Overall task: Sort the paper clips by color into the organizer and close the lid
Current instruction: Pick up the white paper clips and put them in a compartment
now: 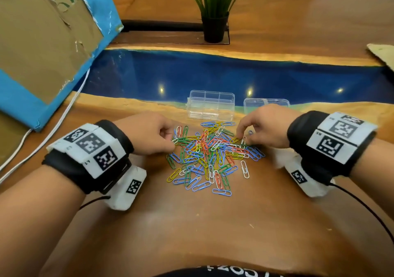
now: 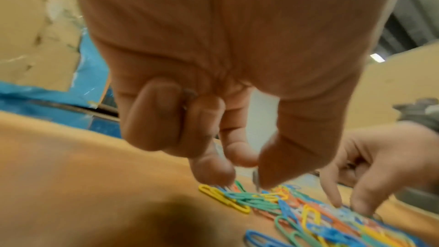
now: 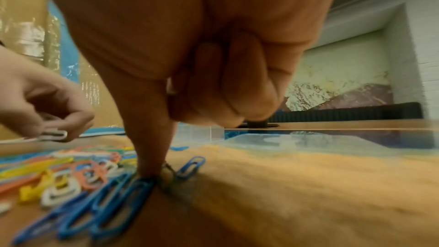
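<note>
Nothing sorted yet: organizer empty, lid off, paper clips piled mid-frame; left hand pinched a white clip, right hand fingers narrowed on pile, hold unclear.

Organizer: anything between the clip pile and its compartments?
Nothing visible. The organizer stands open-topped just behind the paper clips; its lid lies off to its right. Bare table between.

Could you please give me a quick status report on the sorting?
Left hand pinches a white paper clip. Right hand reaching into the mixed clip pile. Clear plastic organizer empty, nothing in the way.
</note>
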Demonstrator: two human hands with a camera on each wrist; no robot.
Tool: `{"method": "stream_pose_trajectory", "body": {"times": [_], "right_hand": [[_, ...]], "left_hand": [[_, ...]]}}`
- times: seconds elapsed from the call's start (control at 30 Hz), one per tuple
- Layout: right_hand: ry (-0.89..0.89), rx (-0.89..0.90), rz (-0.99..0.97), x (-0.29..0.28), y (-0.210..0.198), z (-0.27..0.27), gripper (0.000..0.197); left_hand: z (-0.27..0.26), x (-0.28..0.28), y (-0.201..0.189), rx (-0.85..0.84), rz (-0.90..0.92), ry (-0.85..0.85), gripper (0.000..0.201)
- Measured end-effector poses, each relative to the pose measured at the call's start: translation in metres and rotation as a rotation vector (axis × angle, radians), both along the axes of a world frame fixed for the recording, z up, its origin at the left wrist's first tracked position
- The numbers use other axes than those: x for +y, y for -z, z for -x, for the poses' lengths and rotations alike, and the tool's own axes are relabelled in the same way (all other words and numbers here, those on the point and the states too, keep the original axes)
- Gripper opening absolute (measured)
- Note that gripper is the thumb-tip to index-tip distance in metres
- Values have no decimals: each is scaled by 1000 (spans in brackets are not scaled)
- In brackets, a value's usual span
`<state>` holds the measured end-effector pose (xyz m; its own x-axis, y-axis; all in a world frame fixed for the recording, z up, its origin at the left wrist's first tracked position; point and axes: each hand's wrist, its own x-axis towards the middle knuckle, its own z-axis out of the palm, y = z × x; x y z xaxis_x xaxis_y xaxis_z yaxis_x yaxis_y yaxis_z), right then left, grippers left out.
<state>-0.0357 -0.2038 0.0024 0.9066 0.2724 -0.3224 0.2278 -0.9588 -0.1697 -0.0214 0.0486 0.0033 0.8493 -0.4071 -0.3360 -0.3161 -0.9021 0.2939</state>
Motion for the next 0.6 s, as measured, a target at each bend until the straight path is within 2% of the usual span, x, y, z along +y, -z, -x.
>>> {"method": "stream_pose_trajectory", "body": {"times": [0.27, 0.4, 0.5, 0.6], "right_hand": [[-174, -107, 167, 8, -1, 2, 19], [-174, -99, 217, 8, -5, 3, 19], [-203, -74, 235, 8, -5, 3, 10], [-209, -15, 210, 8, -3, 0, 8]], "left_hand": [[-6, 17, 8, 190, 273, -139, 13], [-12, 19, 10, 255, 376, -196, 21], [-15, 11, 12, 340, 485, -341, 32], [-19, 3, 16, 436, 581, -480, 28]]}}
